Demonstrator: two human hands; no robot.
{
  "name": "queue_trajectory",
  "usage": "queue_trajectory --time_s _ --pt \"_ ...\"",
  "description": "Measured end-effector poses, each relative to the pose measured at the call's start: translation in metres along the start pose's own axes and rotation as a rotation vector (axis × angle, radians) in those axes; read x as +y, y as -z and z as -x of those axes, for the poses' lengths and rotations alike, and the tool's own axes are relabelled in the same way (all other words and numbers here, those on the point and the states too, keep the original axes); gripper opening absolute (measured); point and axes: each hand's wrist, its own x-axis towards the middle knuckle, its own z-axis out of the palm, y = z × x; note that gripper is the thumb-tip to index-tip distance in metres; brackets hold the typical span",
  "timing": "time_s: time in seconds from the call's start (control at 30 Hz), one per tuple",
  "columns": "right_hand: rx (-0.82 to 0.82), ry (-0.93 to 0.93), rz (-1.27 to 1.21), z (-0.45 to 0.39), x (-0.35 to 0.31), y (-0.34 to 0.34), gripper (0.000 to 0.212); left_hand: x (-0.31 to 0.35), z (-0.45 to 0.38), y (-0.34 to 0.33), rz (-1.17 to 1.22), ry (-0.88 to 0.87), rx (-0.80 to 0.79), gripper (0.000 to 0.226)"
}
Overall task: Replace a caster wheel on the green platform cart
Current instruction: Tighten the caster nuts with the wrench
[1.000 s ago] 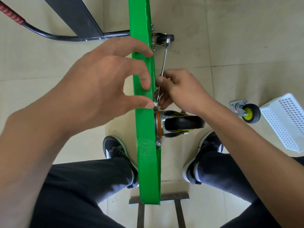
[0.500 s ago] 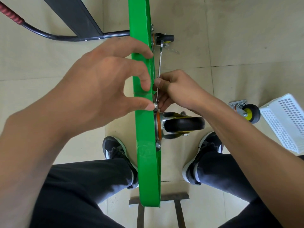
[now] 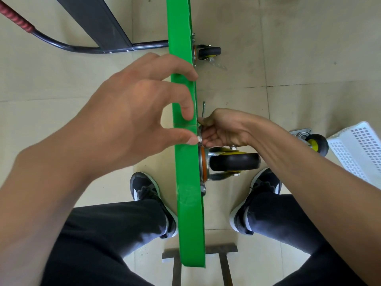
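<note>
The green platform cart (image 3: 189,213) stands on its edge between my legs. A black caster wheel (image 3: 234,164) with a metal fork sticks out of its right face. My left hand (image 3: 132,118) reaches over the top edge, thumb tip pressed on a small metal fastener (image 3: 199,138) at the caster plate, fingers resting on the green edge. My right hand (image 3: 222,129) grips a thin metal wrench (image 3: 203,109) right beside that fastener; only its upper end shows above my fingers. A second caster (image 3: 207,52) sits farther along the deck.
A loose caster with a yellow hub (image 3: 314,143) lies on the tiled floor at right, beside a white perforated basket (image 3: 358,149). The cart's black handle with red grip (image 3: 61,45) lies at upper left. A metal stand (image 3: 220,263) sits under the deck's near end.
The wrench has swung from pointing up toward the far caster to a short stub above my right hand, which moved down closer to the fastener. My left hand stayed put.
</note>
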Motion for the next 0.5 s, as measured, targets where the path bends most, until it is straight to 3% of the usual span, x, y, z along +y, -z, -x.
queue_trajectory --time_s 0.17,0.33,0.5 --pt "0.042 0.121 -0.003 0.006 0.002 0.005 0.028 -0.002 -0.001 0.000 -0.014 0.005 -0.004 0.032" --pt "0.310 0.627 0.117 0.030 0.006 0.001 0.027 -0.002 -0.001 -0.001 -0.029 0.009 -0.010 0.031" --pt "0.384 0.972 0.471 0.060 0.024 -0.013 0.020 0.000 -0.001 0.000 -0.026 0.021 -0.010 0.031"
